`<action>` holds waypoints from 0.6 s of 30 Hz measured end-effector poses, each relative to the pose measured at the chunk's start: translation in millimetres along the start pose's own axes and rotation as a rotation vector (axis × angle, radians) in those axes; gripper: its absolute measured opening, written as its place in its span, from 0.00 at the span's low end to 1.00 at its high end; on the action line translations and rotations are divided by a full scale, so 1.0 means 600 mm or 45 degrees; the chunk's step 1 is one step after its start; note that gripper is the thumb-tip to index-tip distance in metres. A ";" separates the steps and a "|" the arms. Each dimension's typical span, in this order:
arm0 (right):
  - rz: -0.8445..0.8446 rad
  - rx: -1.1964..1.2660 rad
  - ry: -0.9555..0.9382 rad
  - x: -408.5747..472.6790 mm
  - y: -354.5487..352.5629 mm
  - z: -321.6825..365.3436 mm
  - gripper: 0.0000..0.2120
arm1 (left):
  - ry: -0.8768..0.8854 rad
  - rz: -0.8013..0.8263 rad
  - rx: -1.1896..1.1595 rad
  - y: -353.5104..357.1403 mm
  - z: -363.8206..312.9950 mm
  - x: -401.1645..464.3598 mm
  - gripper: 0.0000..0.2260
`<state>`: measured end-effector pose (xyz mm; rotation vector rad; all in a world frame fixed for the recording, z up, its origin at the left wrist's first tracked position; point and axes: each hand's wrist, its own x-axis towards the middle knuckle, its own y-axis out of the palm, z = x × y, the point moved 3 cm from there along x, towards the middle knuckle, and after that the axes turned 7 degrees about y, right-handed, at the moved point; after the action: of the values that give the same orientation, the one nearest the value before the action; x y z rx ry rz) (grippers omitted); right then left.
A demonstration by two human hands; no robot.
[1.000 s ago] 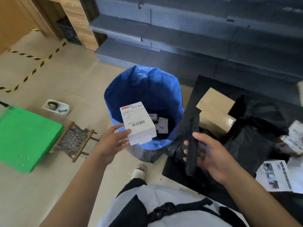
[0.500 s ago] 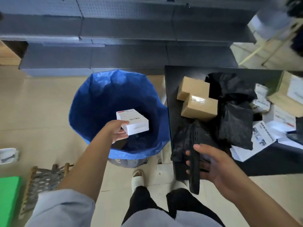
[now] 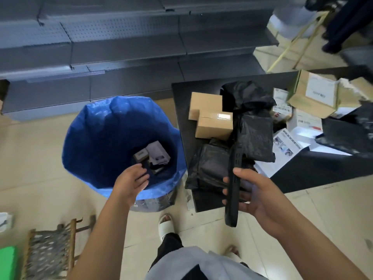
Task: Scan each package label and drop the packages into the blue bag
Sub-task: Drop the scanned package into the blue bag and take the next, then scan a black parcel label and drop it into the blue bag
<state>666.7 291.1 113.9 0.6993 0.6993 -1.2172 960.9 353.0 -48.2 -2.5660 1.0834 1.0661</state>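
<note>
The blue bag [image 3: 96,126] stands open on the floor, with several packages [image 3: 155,156] lying at its bottom. My left hand [image 3: 131,180] hovers over the bag's near rim, fingers relaxed and holding nothing. My right hand [image 3: 256,195] grips a long black scanner [image 3: 234,178] by its middle, just off the near corner of the black table [image 3: 181,93]. On the table lie two brown cardboard boxes [image 3: 212,120], several black plastic mailers [image 3: 252,126] and white labelled packages [image 3: 306,122].
Grey metal shelving [image 3: 121,47] runs along the back. A woven stool [image 3: 48,251] and a green object [image 3: 7,261] sit at the lower left. An open cardboard box [image 3: 314,93] rests at the table's far right. My feet in sandals [image 3: 165,223] stand between bag and table.
My left hand let go of the white labelled box, which has dropped into the blue bag. The hand now stays empty over the rim. The camera turned to the right.
</note>
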 end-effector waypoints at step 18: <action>0.051 0.251 -0.132 -0.129 -0.409 -0.105 0.07 | 0.167 0.431 0.292 0.414 0.203 -0.354 0.09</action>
<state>406.0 336.1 112.5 0.8030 0.4812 -1.2874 622.4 341.1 34.5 -2.3504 1.6140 0.7853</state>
